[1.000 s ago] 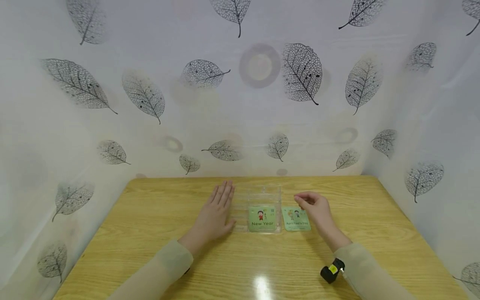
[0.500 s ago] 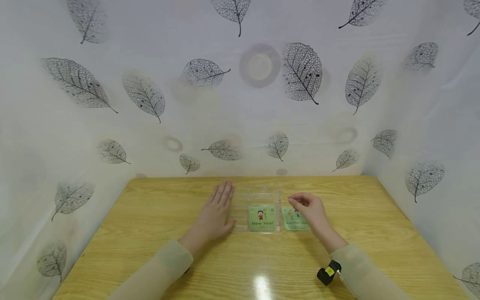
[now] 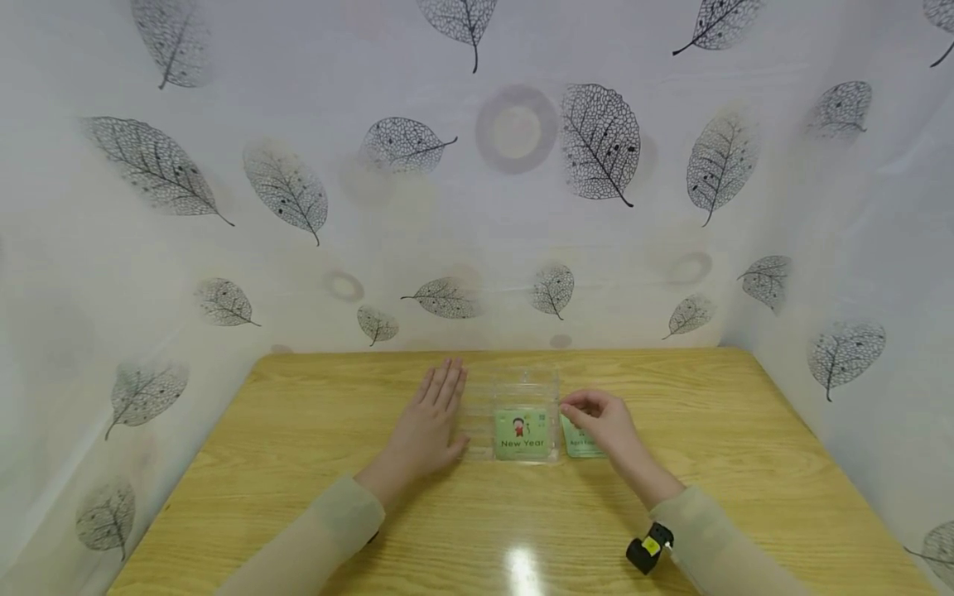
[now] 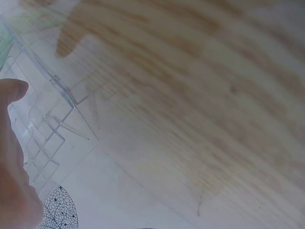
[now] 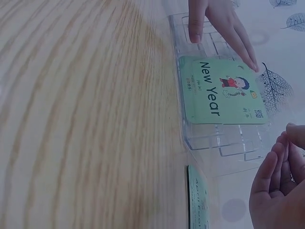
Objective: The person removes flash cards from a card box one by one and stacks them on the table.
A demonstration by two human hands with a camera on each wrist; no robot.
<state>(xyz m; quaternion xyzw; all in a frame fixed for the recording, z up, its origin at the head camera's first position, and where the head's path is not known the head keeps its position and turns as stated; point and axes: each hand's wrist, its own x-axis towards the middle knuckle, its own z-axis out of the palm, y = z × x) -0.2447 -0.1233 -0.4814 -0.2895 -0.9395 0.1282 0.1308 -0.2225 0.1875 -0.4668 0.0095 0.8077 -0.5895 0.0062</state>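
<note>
A clear plastic stepped holder (image 3: 526, 377) lies near the back of the wooden table. In its front part sits a green card reading "New Year" (image 5: 214, 90). My left hand (image 3: 426, 432) lies flat with straight fingers over the holder's left side; the left wrist view shows part of that hand (image 4: 12, 143) against the clear plastic. Just right of the holder is a green "April Fool's Day" card (image 3: 583, 444), partly covered by my right hand (image 3: 611, 422). The right hand's fingers are curled, thumb meeting the fingertips, with nothing visible between them.
A leaf-patterned white curtain (image 3: 477, 215) rises behind the table (image 3: 335, 389) and along both sides. A small black camera (image 3: 647, 548) is strapped to my right wrist.
My right hand has moved left and slightly nearer to me, to the holder's right edge, and covers more of the "April Fool's Day" card. The left hand has stayed put.
</note>
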